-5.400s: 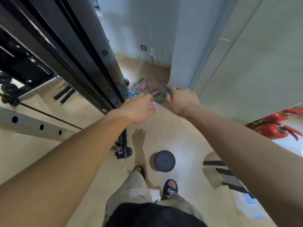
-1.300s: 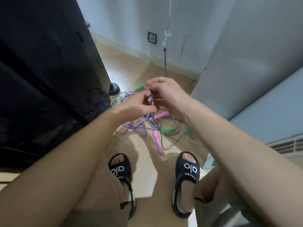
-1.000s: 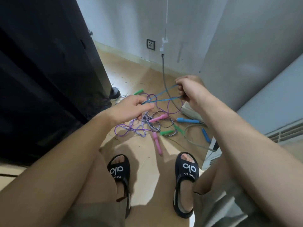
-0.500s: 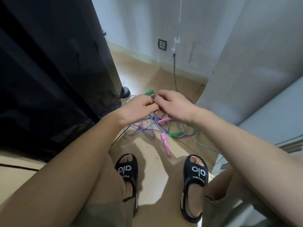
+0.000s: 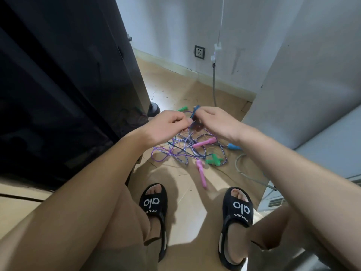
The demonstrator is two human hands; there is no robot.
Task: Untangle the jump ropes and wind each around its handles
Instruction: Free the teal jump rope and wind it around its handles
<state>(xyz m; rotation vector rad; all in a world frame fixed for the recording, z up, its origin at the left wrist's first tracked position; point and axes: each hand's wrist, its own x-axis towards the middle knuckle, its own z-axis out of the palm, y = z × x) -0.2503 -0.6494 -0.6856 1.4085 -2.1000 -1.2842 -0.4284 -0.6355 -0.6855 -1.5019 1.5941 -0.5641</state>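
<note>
Since half a second ago our hands have stayed together above the tangle, and the view has shifted only a little; a second ago they were spread apart with a blue cord stretched between them. Now our left hand [image 5: 166,127] and right hand [image 5: 213,122] meet just above the middle of the frame, fingers curled, both pinching a short stretch of blue rope [image 5: 194,112] that sticks up between the fingertips. A purple strand runs down from the pinch into the pile.

Directly below the hands lies the tangle of jump ropes [image 5: 185,151] on the tan floor [image 5: 195,208], a knot of purple-and-white braided cord and thin purple loops. One pink handle [image 5: 205,143] lies across the pile under the right wrist, and another pink handle [image 5: 201,173] points down toward the lower centre. A green handle [image 5: 214,160] sits at the pile's right edge, another green handle [image 5: 182,109] shows just above the left hand, and a blue handle [image 5: 233,147] peeks out beside the right forearm.

Lower in the frame are our two black slides [image 5: 154,204] with white lettering. A dark cabinet [image 5: 68,85] fills the left side, a wall socket [image 5: 199,52] sits upper centre, and a grey cable [image 5: 214,83] hangs down the wall beside it.
</note>
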